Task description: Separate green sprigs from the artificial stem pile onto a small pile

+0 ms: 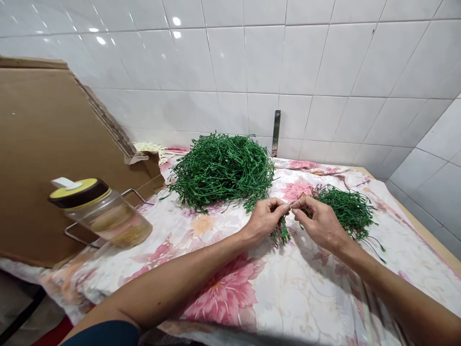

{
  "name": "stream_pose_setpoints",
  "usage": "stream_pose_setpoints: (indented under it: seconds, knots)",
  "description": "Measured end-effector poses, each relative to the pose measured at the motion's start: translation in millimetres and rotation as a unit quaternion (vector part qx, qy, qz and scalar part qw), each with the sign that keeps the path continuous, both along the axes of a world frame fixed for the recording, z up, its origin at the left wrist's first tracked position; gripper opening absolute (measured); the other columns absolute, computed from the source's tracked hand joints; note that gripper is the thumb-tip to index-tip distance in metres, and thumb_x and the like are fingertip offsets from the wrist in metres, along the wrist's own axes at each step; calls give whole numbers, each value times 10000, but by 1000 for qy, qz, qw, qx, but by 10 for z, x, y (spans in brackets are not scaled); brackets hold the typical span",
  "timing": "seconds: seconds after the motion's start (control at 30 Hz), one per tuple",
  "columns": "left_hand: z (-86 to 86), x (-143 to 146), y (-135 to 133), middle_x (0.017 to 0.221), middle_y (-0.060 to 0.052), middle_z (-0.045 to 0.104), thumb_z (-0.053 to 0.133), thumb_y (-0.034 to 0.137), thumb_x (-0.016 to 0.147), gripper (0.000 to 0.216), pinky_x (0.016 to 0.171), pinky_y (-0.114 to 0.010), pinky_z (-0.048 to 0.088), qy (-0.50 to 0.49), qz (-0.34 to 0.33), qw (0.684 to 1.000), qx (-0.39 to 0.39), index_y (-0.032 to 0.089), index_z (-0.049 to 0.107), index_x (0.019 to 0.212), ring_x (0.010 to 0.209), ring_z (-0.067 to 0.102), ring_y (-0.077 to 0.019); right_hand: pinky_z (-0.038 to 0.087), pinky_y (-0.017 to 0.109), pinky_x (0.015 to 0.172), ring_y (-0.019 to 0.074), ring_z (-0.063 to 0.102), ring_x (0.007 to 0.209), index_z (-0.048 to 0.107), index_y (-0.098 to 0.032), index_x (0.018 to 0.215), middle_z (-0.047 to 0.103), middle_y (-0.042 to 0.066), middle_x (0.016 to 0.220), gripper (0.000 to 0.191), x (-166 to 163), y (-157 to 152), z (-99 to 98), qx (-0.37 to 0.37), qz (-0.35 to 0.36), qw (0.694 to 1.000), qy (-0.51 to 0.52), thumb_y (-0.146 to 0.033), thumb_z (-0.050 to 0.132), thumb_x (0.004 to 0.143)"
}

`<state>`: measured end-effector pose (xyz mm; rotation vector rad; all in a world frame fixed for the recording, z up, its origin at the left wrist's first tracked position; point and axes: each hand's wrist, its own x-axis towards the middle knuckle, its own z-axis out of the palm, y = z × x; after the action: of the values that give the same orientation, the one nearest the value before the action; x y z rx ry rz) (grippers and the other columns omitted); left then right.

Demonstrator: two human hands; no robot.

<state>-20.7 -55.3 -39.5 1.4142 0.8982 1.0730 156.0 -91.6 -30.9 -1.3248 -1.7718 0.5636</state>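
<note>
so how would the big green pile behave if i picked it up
The big green pile looks likely to be light for its size, since gaps show among its thin stems. It would probably lift as a tangle, as the stems cross; loose ones at its edge might drop.

Dark blue sleeve (104, 335), bare forearms (190, 271)

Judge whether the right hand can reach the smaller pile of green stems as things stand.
Probably yes: the smaller pile lies close beside the right hand, with nothing visible in between.
</note>
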Motion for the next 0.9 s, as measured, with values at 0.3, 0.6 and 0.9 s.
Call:
stream_pose_setpoints:
  seconds: [0.3,0.6,0.9]
  knots:
    - [13,4,-18,642,-9,569,763,573,732,456,556,-245,332,2,-5,1000,-2,128,669,713,580,447,-93,480,288,700,170,642,722,723,-207,949,737,19,839,151,10,-9,32,22,-17,1000,-1,-311,620,916]
    - [18,-12,-44,630,-4,543,710,475,805,341,557,-260,350,57,-3,998,39,169,625,684,572,463,-114,478,274,694,163,643,698,709,-193,870,728,31,810,125,-34,-7,56,114,-27,990,-75,-179,585,882]
    - [140,-70,-91,670,-12,603,629,429,886,299,562,-241,379,119,40,985,115,157,663,766,579,520,-117,479,336,754,229,669,787,698,-185,886,735,70,848,148,478,235,213,227,-181,928,-232,-168,551,888]
